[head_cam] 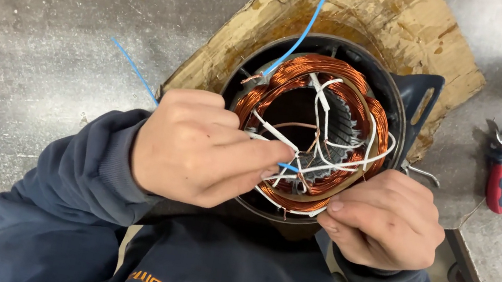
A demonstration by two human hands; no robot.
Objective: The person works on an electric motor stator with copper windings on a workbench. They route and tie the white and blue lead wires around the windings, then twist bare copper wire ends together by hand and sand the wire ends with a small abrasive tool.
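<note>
Pinching a blue wire point(288, 167) between left hand point(195, 146) fingers over the copper-wound stator point(312, 104); right hand point(388, 220) fingers closed on white sleeving point(321, 210) at its rim, pliers point(500, 171) aside on worktop point(48, 2).

Both hands, left hand point(198, 149) and right hand point(385, 220), pinch white leads point(329, 165) over the copper-wound stator point(315, 128).

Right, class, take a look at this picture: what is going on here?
A person in a dark blue sweatshirt is working on a motor stator that stands on a piece of cardboard on a grey workbench. The left hand pinches a thin blue wire among the white sleeved leads that cross the copper windings. The right hand grips the near rim of the windings. Red-handled pliers lie untouched to the right.
</note>
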